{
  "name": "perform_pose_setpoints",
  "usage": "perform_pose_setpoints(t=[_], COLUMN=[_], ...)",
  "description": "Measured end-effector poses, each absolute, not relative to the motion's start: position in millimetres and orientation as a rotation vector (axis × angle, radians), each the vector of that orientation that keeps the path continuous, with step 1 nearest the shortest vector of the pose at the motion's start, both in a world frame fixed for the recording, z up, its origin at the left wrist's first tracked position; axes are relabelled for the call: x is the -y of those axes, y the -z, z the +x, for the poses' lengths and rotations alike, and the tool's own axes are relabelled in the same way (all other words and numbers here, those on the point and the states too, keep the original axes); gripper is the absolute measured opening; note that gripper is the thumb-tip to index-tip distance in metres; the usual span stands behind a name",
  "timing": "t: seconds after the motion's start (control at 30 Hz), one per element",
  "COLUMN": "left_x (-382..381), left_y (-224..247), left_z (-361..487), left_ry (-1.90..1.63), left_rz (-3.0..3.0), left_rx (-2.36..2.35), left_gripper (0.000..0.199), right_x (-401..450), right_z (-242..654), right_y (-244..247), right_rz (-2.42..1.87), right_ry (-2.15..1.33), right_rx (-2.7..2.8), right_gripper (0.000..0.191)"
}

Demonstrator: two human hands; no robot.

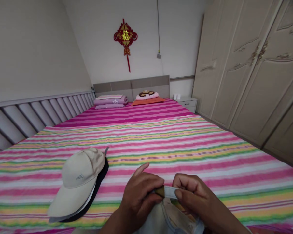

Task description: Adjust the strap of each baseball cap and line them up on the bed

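Near the bottom centre, a light-coloured cap (158, 219) is held with its inside partly showing. My left hand (143, 195) pinches the brownish buckle (159, 191) of its back strap. Thumb and fingers of my right hand (195, 194) grip the pale strap (170, 192) just right of the buckle. To the left, a beige cap (79, 174) lies on the striped bedspread, stacked over a dark cap (99, 187) and a paler brim.
The bed's striped cover (141, 139) spans the view. Folded purple bedding (111, 101) and a pink pillow (147, 96) sit by the headboard (150, 84). A slatted rail (39, 112) runs along the left; a wardrobe (246, 71) stands right, beside a nightstand (189, 103).
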State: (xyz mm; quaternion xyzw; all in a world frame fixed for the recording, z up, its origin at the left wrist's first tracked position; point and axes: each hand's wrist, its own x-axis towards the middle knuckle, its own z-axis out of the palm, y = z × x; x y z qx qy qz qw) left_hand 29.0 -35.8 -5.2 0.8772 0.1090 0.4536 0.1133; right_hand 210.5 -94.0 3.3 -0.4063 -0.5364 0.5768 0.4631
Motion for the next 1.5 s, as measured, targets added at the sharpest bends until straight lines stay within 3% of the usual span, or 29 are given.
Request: perform_pose_setpoints(t=[0.53,0.93,1.5], left_x=[49,49,37], left_y=[-20,-22,-11], left_z=[26,27,27], left_ry=[-1.303,-1.152,-1.165], left_rz=[2.803,2.814,2.62], left_rx=[-0.429,-0.496,-0.424], left_gripper=[0.019,0.017,0.022], right_x=[100,96,87], right_z=[205,206,208], right_y=[-17,-15,-3], right_rz=[-1.136,-1.086,-0.891], right_ry=[-1.181,-1.224,-1.598], right_rx=[1.431,1.367,1.125], right_gripper=[0.024,0.025,0.029])
